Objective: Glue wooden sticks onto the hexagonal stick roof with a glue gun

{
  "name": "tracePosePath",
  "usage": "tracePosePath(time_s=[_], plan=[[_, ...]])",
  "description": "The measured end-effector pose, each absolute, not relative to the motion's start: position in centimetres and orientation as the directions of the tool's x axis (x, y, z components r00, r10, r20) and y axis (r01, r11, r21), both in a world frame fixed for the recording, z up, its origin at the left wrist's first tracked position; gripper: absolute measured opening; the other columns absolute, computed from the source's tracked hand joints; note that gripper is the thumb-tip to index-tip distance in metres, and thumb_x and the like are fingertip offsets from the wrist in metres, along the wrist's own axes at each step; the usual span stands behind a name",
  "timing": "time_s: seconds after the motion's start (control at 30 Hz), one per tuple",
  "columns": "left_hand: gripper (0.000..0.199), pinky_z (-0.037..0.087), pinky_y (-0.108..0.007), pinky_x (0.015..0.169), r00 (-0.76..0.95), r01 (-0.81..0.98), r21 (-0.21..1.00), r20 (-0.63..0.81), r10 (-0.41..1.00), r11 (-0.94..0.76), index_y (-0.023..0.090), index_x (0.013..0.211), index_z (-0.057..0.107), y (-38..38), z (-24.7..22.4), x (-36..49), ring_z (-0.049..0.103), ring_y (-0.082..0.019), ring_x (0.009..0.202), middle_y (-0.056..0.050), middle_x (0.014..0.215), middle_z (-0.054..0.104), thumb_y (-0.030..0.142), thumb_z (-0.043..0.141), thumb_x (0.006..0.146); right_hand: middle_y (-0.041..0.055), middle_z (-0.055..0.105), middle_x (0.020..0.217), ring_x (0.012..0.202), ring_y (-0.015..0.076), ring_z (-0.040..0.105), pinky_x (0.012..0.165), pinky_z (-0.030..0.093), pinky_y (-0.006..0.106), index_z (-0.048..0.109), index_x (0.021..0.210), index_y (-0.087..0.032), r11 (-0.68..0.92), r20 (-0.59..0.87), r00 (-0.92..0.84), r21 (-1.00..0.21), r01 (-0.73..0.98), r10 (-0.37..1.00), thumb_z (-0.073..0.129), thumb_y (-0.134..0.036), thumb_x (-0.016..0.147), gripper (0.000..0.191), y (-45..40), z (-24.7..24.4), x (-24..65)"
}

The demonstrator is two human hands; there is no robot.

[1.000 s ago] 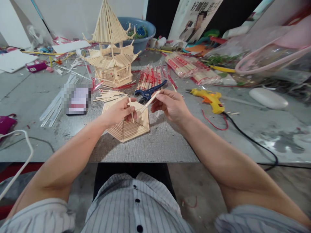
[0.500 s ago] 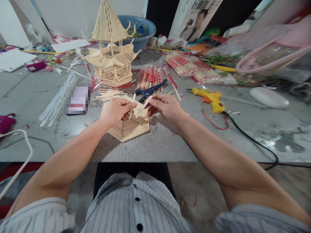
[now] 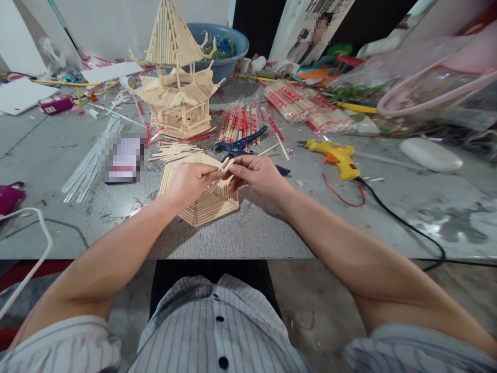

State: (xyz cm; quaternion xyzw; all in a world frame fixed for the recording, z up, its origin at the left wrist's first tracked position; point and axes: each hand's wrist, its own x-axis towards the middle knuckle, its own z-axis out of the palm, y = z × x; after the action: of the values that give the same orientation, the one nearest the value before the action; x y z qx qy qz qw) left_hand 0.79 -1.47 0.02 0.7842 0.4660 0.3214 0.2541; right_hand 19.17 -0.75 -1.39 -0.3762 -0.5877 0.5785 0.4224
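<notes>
Pinching hands: I have my left hand (image 3: 190, 181) and right hand (image 3: 256, 173) close together, each grip closed thumb-to-finger on thin pale wooden sticks (image 3: 228, 166). The sticks overlap from my viewpoint; whether they touch, I cannot tell.
Sticks' place: They sit in the air above the far part of a hexagonal panel of pale wooden sticks set in rings (image 3: 200, 212), which rests on the grey bench (image 3: 217, 243).
Slip risk: So little stick shows past the fingertips that, if I squeeze unevenly, one could roll loose and drop onto the panel.
Cutter risk: A dark-blue-handled metal cutter (image 3: 238, 147) lies just behind the right hand; my knuckles could knock it if they swing outward.
Cord risk: The black cord (image 3: 399, 221) of a yellow-and-orange plastic glue gun (image 3: 337, 158) passes near my right forearm; a snag could drag the gun. I cannot tell if it is hot.
Basin: A round blue plastic basin (image 3: 239, 54) holds a green and blue tangle (image 3: 225, 48), behind a tiered pagoda model of pale sticks (image 3: 174, 101).
Packets: Clear plastic packets with red markings (image 3: 289, 101) hold more pale sticks, well beyond both hands.
</notes>
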Motion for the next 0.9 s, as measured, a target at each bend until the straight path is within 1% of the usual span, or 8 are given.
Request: tracePosePath(time_s=[0.13,0.23,0.4,0.5,0.7,0.8,0.9], plan=[[0.034,0.028,-0.023,0.053,0.358,0.569,0.7,0.262,0.896,-0.432,0.016,0.061,0.066,-1.58,0.15,0.89,0.044,-0.008,0.054,0.003,0.053,0.052,0.038,0.057,0.084,0.0018,0.068,0.073,0.053,0.0081,0.06,0.052,0.052,0.022,0.064,0.078,-0.016,0.056,0.068,-0.357,-0.997,-0.044,0.932,0.07,-0.038,0.075,0.023,-0.9,-1.47,19.06],[0.034,0.029,-0.023,0.053,0.357,0.579,0.692,0.261,0.897,-0.432,0.016,0.06,0.066,-1.69,0.27,0.97,0.044,-0.008,0.054,0.003,0.053,0.053,0.039,0.057,0.084,0.0013,0.068,0.073,0.053,0.0078,0.06,0.053,0.053,0.022,0.064,0.078,-0.016,0.049,0.062,-0.348,-0.998,-0.045,0.935,0.071,-0.037,0.074,0.023,-0.96,-1.47,19.0],[0.037,0.028,-0.022,0.052,0.386,0.613,0.641,0.268,0.883,-0.462,0.016,0.061,0.068,-1.82,0.4,1.03,0.038,-0.007,0.052,0.005,0.049,0.044,0.039,0.054,0.086,0.0008,0.068,0.071,0.052,0.0086,0.061,0.052,0.053,0.022,0.064,0.078,-0.016,0.041,0.062,-0.331,-0.997,-0.07,0.942,0.072,-0.038,0.072,0.024,-1.07,-1.49,18.86],[0.038,0.027,-0.022,0.052,0.387,0.64,0.604,0.28,0.879,-0.475,0.016,0.062,0.069,-1.81,0.4,1.04,0.038,-0.007,0.053,0.004,0.05,0.044,0.04,0.054,0.087,0.0014,0.069,0.072,0.052,0.0094,0.062,0.052,0.053,0.023,0.064,0.079,-0.016,0.03,0.052,-0.336,-0.997,-0.069,0.941,0.072,-0.036,0.073,0.023,-1.11,-1.45,18.82],[0.032,0.028,-0.024,0.055,0.432,0.676,0.513,0.306,0.848,-0.529,0.017,0.065,0.069,-1.81,0.42,0.97,0.044,-0.009,0.055,0.002,0.055,0.053,0.035,0.054,0.087,0.0019,0.068,0.072,0.053,0.01,0.063,0.054,0.054,0.024,0.063,0.079,-0.015,0.026,0.042,-0.34,-0.998,-0.052,0.94,0.071,-0.035,0.075,0.022,-1.13,-1.38,18.82],[0.034,0.03,-0.024,0.057,0.478,0.695,0.435,0.317,0.819,-0.573,0.018,0.069,0.069,-1.85,0.44,0.89,0.047,-0.01,0.057,0.0,0.058,0.057,0.036,0.05,0.09,0.0013,0.068,0.071,0.053,0.0096,0.063,0.053,0.054,0.023,0.063,0.078,-0.016,0.026,0.046,-0.331,-0.998,-0.065,0.943,0.072,-0.037,0.074,0.023,-1.17,-1.43,18.75],[0.039,0.03,-0.025,0.058,0.525,0.721,0.33,0.313,0.791,-0.609,0.018,0.073,0.069,-1.81,0.35,0.81,0.05,-0.011,0.06,-0.002,0.062,0.061,0.037,0.042,0.093,0.0009,0.068,0.069,0.052,0.0093,0.063,0.051,0.053,0.022,0.063,0.078,-0.016,0.032,0.054,-0.317,-0.997,-0.074,0.947,0.073,-0.039,0.072,0.026,-1.19,-1.51,18.67]])
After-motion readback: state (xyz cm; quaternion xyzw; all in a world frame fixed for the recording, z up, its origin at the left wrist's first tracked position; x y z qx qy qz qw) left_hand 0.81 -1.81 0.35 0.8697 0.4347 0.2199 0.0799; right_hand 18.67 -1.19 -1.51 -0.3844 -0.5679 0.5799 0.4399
